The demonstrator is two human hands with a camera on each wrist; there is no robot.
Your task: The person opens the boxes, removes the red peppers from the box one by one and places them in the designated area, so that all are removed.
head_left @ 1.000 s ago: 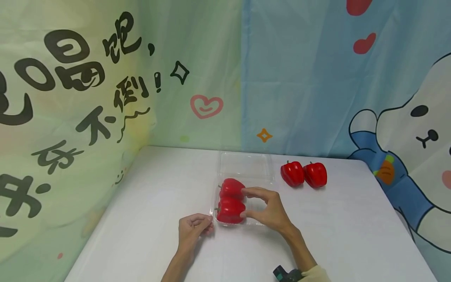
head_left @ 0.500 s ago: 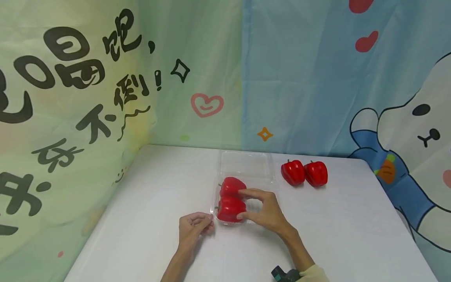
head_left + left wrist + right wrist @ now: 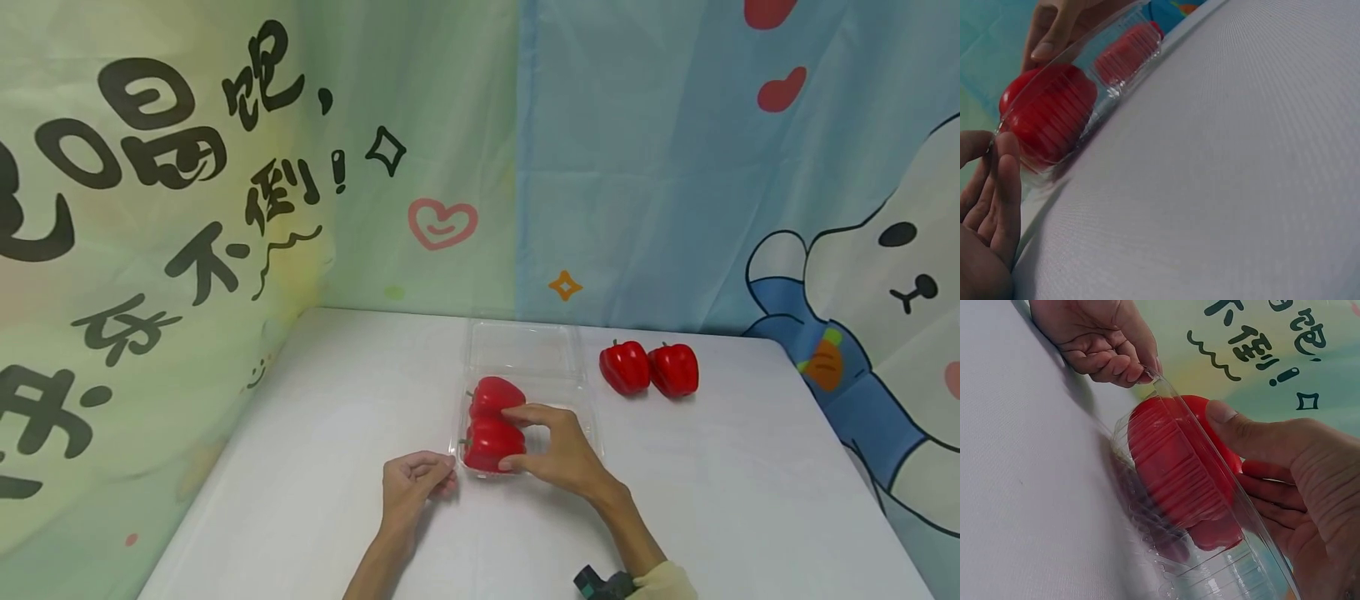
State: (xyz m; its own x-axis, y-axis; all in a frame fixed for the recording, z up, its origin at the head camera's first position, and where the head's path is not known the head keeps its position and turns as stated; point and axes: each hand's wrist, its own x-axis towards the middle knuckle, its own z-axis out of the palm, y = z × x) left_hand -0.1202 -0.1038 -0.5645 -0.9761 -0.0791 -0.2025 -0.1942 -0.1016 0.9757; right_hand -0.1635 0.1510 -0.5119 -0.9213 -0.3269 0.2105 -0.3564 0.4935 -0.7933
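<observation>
Right hand (image 3: pixel 566 454) has shifted slightly leftward since the earlier frames, its fingertips now further over the near glossy red bell pepper (image 3: pixel 491 444); left hand and peppers look unmoved. Right grip: thumb and fingers parted to the pepper's width and curved round it, thumb on the side nearest the person, fingers on the far side. Left grip: thumb and fingers of the left hand (image 3: pixel 412 483) brought together, pinching the rim of a clear plastic hinged container (image 3: pixel 555 393) at its near left corner. Near pepper sits inside the container's left part, its stem pointing left, directly beside a far red bell pepper (image 3: pixel 496 395) (also stem-left). Clear ribbed lid (image 3: pixel 522 346) lies folded back on the white tabletop (image 3: pixel 360 400), away from the person. Two further red peppers (image 3: pixel 625 367) stand side by side, stems up, right of the lid. Behind: a green-and-blue printed cloth (image 3: pixel 600 167).
</observation>
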